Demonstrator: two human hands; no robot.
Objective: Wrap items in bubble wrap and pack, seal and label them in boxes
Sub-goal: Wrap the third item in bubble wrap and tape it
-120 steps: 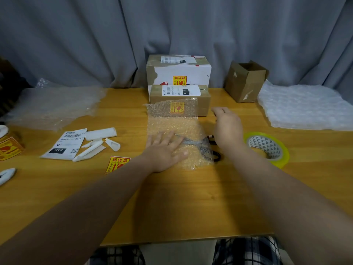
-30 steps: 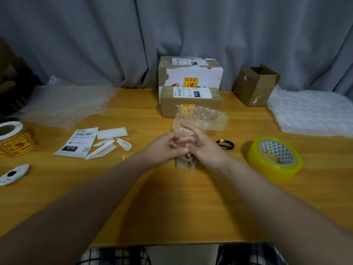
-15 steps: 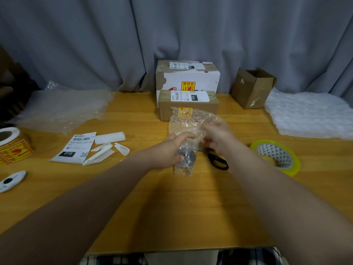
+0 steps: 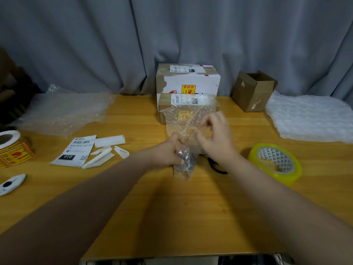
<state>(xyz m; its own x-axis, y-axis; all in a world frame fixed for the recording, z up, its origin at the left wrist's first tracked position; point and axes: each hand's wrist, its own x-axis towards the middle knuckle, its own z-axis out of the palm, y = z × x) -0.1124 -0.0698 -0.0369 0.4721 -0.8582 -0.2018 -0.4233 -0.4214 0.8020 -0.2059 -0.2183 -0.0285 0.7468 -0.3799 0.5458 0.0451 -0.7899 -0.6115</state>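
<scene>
1. A yellow wooden counter [image 4: 172,217] fills the near view, with both forearms reaching across it.
2. At mid-counter the left hand [image 4: 168,152] has its grip curled round the lower end of a bubble wrap sheet [image 4: 179,119], where a dark item [image 4: 188,159] sits bundled inside.
3. The right hand [image 4: 215,138] pinches the sheet's loose upper part, which stands upright.
4. A black looped object [image 4: 215,166] lies under the right wrist, and a yellow tape roll [image 4: 275,163] lies further right.
5. To the left lie a white cutter [image 4: 11,181], a sticker roll [image 4: 11,148], a shipping label [image 4: 76,152] and white foam pieces [image 4: 109,141].
6. Farther back are a clear wrap pile [image 4: 65,111], a small sealed box [image 4: 162,109] before a larger box [image 4: 188,77], an open carton [image 4: 252,90] and white cushion sheets [image 4: 309,117].
7. A grey curtain [image 4: 172,35] closes the room behind.
</scene>
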